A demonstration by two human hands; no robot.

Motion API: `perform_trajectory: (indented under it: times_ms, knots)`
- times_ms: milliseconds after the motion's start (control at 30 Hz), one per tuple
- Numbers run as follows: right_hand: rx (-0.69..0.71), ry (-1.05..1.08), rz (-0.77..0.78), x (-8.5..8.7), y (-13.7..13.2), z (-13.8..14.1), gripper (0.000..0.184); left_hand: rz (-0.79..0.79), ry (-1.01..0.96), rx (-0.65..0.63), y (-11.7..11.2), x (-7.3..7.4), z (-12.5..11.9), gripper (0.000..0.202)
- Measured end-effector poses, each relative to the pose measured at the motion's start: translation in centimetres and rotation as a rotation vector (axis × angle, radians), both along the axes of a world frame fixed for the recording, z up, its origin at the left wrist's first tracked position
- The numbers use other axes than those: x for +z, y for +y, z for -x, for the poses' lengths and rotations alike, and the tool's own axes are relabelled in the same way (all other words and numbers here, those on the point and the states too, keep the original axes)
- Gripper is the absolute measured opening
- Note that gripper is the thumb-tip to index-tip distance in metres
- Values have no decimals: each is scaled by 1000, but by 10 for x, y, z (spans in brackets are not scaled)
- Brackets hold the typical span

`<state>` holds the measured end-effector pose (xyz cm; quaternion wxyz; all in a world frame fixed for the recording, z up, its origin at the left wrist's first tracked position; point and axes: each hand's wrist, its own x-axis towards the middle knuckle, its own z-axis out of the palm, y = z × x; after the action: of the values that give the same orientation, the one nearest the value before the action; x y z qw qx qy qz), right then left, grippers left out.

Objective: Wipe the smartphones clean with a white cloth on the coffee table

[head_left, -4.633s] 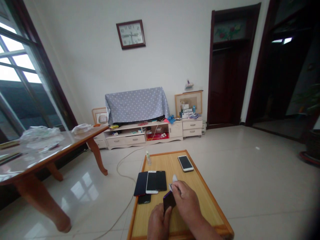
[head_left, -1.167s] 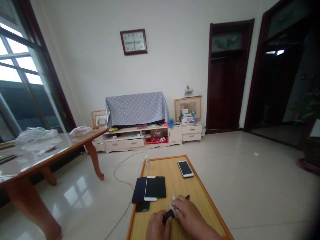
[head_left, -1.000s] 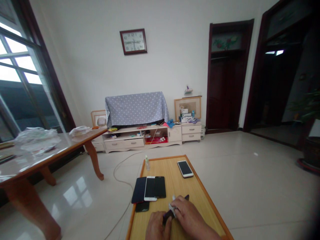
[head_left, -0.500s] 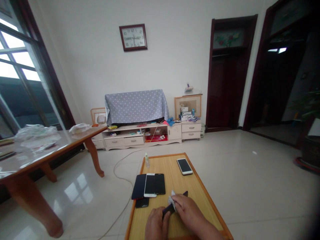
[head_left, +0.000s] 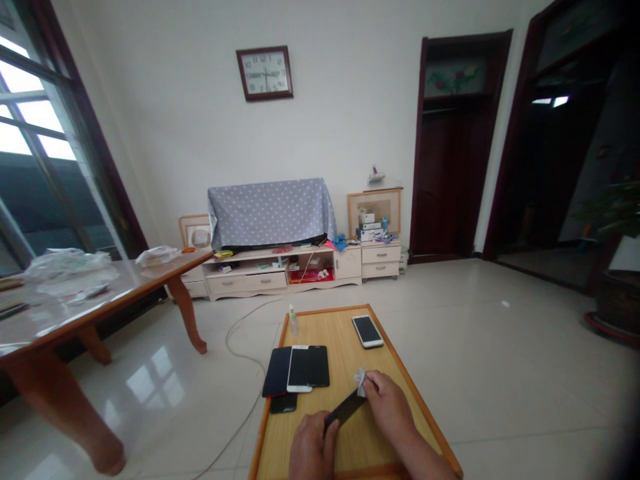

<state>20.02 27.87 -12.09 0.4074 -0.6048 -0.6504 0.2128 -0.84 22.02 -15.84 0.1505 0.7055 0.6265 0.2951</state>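
My left hand point(head_left: 307, 448) grips the near end of a dark phone point(head_left: 344, 409) and holds it tilted above the low wooden table point(head_left: 400, 373). My right hand point(head_left: 389, 407) pinches a small white cloth point(head_left: 361, 380) against the phone's far end. Both hands are closed. Just ahead, a row of phones point(head_left: 299, 368) lies at the table's left edge, with another dark phone point(head_left: 283, 403) below it. A white phone point(head_left: 367, 331) lies alone near the far right corner.
A small bottle point(head_left: 293, 322) stands at the table's far left corner. A cable point(head_left: 240, 373) runs over the shiny tile floor. A larger wooden table point(head_left: 75, 313) with plastic bags stands at left. A TV cabinet point(head_left: 280, 270) with a covered screen lines the far wall.
My right hand has slid the cloth from the middle of the phone out to its far end. The phone now shows more fully between my hands.
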Motion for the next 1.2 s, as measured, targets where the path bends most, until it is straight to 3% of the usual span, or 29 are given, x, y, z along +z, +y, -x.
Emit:
perform_trajectory:
  times_ms: [300,500,600,833,1033,1200]
  knots:
    - [207,3,86,-2,-34,58,18,16,7,-11,0,4,-2,28]
    - [-14,45,113,5,-5,14,24,7,-33,-15,-3,9,-2,40]
    - [-43,41,105,5,-2,10,25,-2,-42,-15,-3,9,-3,39]
    - [169,-13,107,-3,-36,67,14,4,-27,-24,-2,6,-2,27]
    - [-20,6,131,3,-10,31,16,11,-24,7,-4,7,-3,38]
    - [-59,109,-70,6,-2,8,22,10,-35,17,-5,8,-2,40]
